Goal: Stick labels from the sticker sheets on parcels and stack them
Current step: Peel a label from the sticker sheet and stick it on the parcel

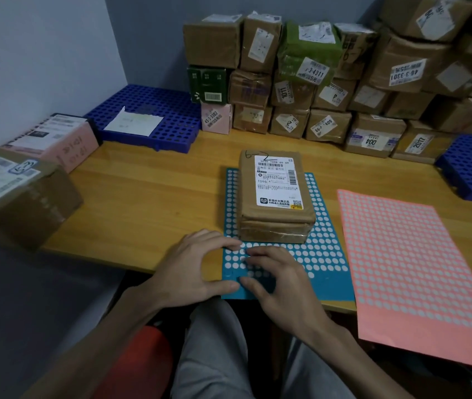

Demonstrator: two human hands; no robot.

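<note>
The left hand's (191, 269) fingers (229, 243) are spreading, tips and thumb pressing the blue sheet's (324, 263) near-left corner. The right hand's (281, 286) fingers (258, 251) are curling onto the same sheet just beside them; whether they are pinching a sticker I cannot tell. The sheet is lying lengthwise away from the person, its near edge overhanging the table (148, 203). A parcel (275, 197) is sitting on its far half, long axis likewise pointing away, label up. A pink sheet (407, 263) is lying to the right.

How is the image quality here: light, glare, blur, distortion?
Head view: dim, even light, no glare; wide-angle lens leans the stacked parcels at right; centre parcel is sharp; brown box at far left is blurred.
</note>
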